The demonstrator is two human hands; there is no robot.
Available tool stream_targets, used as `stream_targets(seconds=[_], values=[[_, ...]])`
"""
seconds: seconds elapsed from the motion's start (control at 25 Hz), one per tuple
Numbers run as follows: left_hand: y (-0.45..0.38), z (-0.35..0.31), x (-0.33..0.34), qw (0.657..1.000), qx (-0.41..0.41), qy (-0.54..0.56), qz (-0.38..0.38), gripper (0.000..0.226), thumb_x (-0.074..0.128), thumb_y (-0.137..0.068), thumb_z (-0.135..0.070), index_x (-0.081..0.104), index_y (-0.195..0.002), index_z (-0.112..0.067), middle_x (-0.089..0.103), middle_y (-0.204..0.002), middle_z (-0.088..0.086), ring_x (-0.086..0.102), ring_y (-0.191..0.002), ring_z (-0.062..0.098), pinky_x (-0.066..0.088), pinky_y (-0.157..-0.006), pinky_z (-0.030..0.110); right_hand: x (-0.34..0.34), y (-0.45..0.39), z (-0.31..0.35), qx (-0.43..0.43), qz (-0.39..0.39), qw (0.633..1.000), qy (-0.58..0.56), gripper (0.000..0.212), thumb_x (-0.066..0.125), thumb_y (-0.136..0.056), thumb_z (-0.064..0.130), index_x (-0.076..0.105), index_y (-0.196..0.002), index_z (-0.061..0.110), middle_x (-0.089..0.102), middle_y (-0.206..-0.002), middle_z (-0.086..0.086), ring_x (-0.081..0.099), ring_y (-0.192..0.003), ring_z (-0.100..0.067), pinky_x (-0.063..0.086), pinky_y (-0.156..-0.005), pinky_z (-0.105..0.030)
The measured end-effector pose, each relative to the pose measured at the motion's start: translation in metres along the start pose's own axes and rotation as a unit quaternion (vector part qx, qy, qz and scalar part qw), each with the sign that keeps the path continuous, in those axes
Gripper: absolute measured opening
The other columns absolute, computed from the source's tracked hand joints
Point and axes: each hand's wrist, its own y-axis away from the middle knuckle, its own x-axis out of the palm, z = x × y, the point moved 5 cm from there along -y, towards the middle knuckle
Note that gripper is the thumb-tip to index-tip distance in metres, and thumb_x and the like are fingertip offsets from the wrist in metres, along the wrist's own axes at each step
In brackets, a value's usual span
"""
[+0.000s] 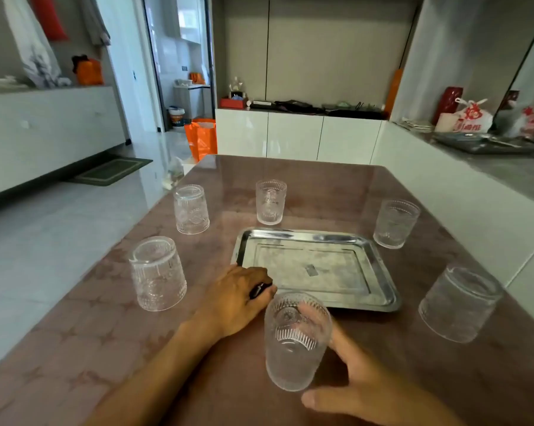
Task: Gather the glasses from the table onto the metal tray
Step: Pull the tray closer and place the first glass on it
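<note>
At the middle of the brown table point(106, 327) lies the metal tray point(382, 281), rectangular with a raised rim, nothing standing on it; a small mark shows on its floor. Six ribbed clear glasses stand around it, all on the tabletop. The nearest glass point(296, 339) stands just in front of the tray's near edge, mouth up. The right hand point(361, 382) is cupped loosely around it, fingers spread behind and to the right of the glass, thumb lying low in front near its base; whether the fingers press on the glass or only rest beside it cannot be told. The left hand point(238, 299) lies palm down at the tray's near left corner, fingers curled over a small dark object, touching or nearly touching the rim.

Left of the tray, an upturned glass point(158, 273) sits mouth down, well apart from the rim. Farther back on the left another inverted glass point(192, 209) stands the same way. Behind the tray's far edge a far glass point(271, 202) stands upright, just beside the rim. At the far right corner a right-hand glass point(396, 223) stands near the tray, and a near-right glass point(461, 302) sits close to the table's right edge, apart from the tray.

Beyond the table stand white cabinets point(296, 136) and an orange bag point(201, 138) on the floor.
</note>
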Motion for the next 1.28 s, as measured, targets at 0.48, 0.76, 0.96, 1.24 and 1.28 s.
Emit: stream_targets(seconds=[0.48,0.76,0.96,1.24,1.28], values=[[0.0,0.008,0.006,0.999,-0.021,0.014,-0.024,0.046,0.032,-0.09,-0.061,0.064,-0.105,-0.033,0.066,-0.115,-0.018,0.058,-0.106,0.004,0.0,-0.101,0.0,-0.107,-0.096,0.064,0.014,-0.324,0.941,0.1,0.079,0.089,-0.051,0.054,0.052,-0.119,0.04,0.058,-0.111,0.021,0.06,-0.095,-0.004,0.051,-0.065,-0.023],[0.0,0.013,0.013,0.999,-0.03,0.017,-0.005,0.048,0.031,-0.09,-0.063,0.062,-0.114,-0.035,0.06,-0.129,-0.019,0.05,-0.121,0.0,0.008,-0.112,0.022,-0.077,-0.195,0.031,0.016,-0.264,0.928,0.264,0.048,0.086,-0.063,0.046,0.059,-0.099,0.031,0.065,-0.103,0.006,0.061,-0.093,-0.02,0.051,-0.071,-0.031],[-0.006,0.017,0.015,0.999,-0.029,0.034,0.0,0.042,0.034,-0.09,-0.061,0.063,-0.105,-0.034,0.064,-0.115,-0.018,0.053,-0.111,0.002,0.022,-0.117,0.036,-0.063,-0.215,0.014,-0.03,-0.24,0.92,0.309,0.048,0.084,-0.069,0.046,0.057,-0.104,0.026,0.064,-0.108,0.002,0.056,-0.092,-0.023,0.04,-0.07,-0.029],[-0.002,0.013,0.014,1.0,-0.02,0.008,-0.004,0.047,0.03,-0.091,-0.06,0.063,-0.111,-0.033,0.064,-0.123,-0.015,0.053,-0.118,0.005,0.023,-0.117,0.035,-0.052,-0.209,0.01,-0.009,-0.239,0.917,0.321,0.064,0.084,-0.072,0.038,0.047,-0.122,0.025,0.056,-0.13,-0.004,0.052,-0.114,-0.031,0.047,-0.078,-0.035],[0.0,0.009,0.011,1.0,-0.017,0.005,-0.008,0.047,0.031,-0.092,-0.058,0.064,-0.111,-0.032,0.065,-0.122,-0.013,0.055,-0.117,0.007,0.028,-0.114,0.034,-0.049,-0.206,0.009,0.004,-0.231,0.922,0.311,0.076,0.084,-0.072,0.038,0.04,-0.133,0.025,0.049,-0.138,-0.006,0.047,-0.122,-0.031,0.048,-0.087,-0.038]])
